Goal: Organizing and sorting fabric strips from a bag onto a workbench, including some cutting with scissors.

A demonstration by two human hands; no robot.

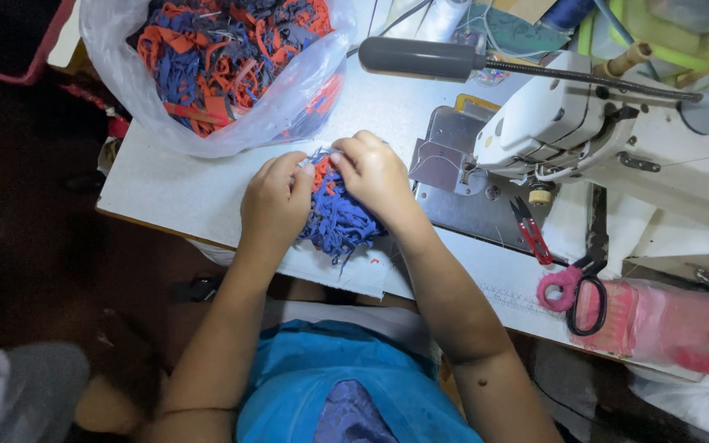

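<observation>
1. Fingers of both the left hand [275,201] and the right hand [373,172] grip a bundle of blue and orange fabric strips [336,215] on the surface [182,193].
2. Sewing machine [568,123], right.
3. Bag of strips [223,66], far left.
4. Scissors [580,275], near right.

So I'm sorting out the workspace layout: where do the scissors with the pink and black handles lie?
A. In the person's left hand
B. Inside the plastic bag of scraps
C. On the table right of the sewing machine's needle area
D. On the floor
C: the scissors lie flat on the table, below the sewing machine, away from both hands.
</observation>
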